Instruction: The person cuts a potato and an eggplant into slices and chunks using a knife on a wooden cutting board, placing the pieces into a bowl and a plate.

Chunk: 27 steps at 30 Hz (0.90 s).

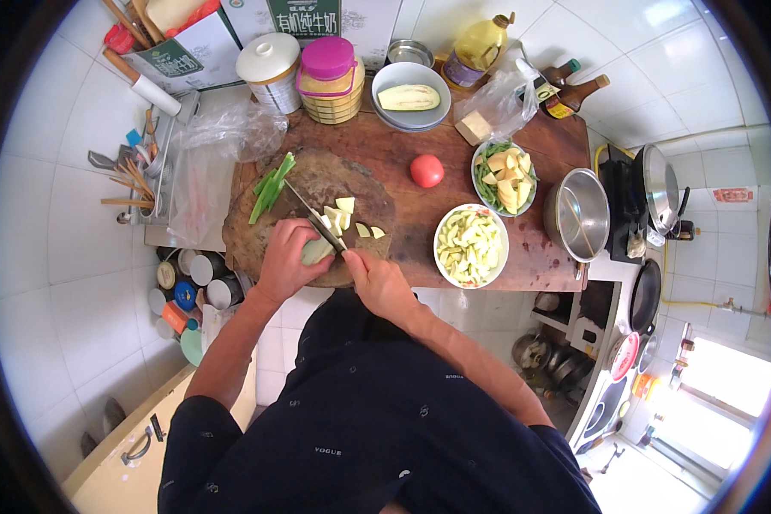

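Observation:
My left hand (290, 257) presses a pale green vegetable piece (316, 252), probably eggplant, onto the round wooden chopping board (353, 167). In my right hand (376, 281) is the handle of a kitchen knife (315, 216). Its blade stands on edge against the held piece, close to my left fingertips. Cut pale chunks (336, 220) lie just right of the blade, with two smaller slices (370, 230) farther right. Green scallion lengths (272, 187) rest at the board's upper left. A floral-rimmed bowl (438, 263) of cut pale green pieces stands right of the board.
Behind the board are a halved eggplant (409, 97) in a grey bowl (393, 74), a tomato (427, 171) and a purple-lidded jar (329, 77). To the right stand a bowl of green beans and yellow chunks (504, 178), a steel pot (578, 215) and a gas stove (622, 202).

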### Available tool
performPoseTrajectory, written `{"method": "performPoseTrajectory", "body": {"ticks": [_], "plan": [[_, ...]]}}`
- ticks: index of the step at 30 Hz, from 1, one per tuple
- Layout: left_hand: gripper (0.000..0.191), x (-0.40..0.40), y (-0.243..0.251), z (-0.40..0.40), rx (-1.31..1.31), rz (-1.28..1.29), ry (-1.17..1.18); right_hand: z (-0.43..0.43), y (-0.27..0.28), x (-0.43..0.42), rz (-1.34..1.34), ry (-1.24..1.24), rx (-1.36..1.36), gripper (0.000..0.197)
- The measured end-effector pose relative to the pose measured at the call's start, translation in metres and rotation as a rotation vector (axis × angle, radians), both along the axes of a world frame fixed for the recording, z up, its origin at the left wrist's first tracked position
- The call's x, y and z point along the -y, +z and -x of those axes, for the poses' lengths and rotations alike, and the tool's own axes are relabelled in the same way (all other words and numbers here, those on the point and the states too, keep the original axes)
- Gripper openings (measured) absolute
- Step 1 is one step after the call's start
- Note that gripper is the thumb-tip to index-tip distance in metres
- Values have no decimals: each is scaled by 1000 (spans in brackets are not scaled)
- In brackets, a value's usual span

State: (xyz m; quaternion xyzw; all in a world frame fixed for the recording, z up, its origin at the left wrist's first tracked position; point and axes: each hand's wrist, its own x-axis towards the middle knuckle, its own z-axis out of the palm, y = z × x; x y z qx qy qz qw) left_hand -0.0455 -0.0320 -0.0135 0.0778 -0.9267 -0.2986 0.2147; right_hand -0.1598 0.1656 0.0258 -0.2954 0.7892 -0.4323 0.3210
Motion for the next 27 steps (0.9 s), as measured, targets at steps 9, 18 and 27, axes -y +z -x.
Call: {"method": "performPoseTrajectory", "body": {"ticks": [9, 18, 27], "plan": [[53, -7, 8, -7, -28, 16, 74, -2, 43, -17, 60, -26, 47, 34], [49, -3, 4, -9, 23, 8, 60, -2, 45, -31, 7, 55, 45, 34], [47, 1, -4, -8, 8, -57, 29, -4, 18, -17, -22, 59, 45, 34]]}}
